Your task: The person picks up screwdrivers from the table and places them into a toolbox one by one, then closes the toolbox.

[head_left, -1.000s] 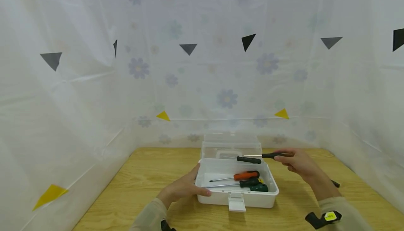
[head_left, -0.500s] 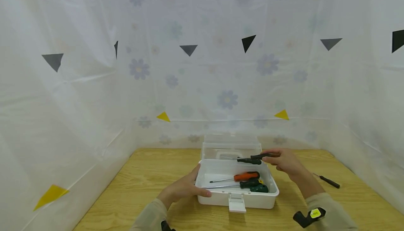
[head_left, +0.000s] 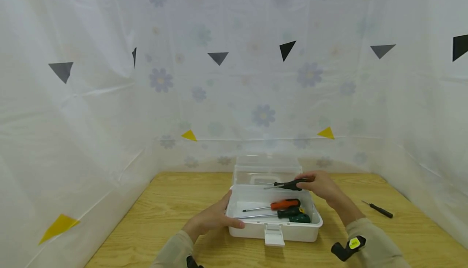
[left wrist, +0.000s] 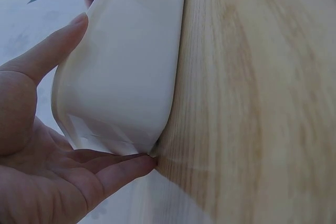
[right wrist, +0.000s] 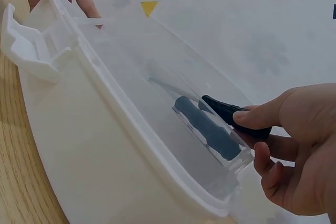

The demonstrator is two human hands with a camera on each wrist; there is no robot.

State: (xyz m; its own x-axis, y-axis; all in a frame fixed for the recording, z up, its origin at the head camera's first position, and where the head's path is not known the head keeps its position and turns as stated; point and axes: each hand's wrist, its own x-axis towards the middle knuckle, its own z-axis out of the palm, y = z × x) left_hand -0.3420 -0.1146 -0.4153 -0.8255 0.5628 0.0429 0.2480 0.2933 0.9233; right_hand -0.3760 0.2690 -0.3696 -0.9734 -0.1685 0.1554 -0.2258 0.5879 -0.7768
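One table (head_left: 175,203) carries it all, and on it sits the white box (head_left: 252,232), clear lid (head_left: 248,174) tipped back behind. Left hand (head_left: 210,218) rock-steady, gripping the box's left end between thumb and fingers. But look at the right hand (head_left: 321,186)! It has slid leftward this past second, fingertips now at the lid's right edge, pinching a black screwdriver (right wrist: 223,109) by the handle, shaft dipping left. That brings it, it seems, right up to a second screwdriver (right wrist: 207,128) in the lid; whether they touch can't be told. Orange screwdriver (head_left: 283,205) and green pair (head_left: 287,212) lie inside the box; one loose screwdriver (head_left: 382,211), now uncovered, is out right, so the gathering looks incomplete.
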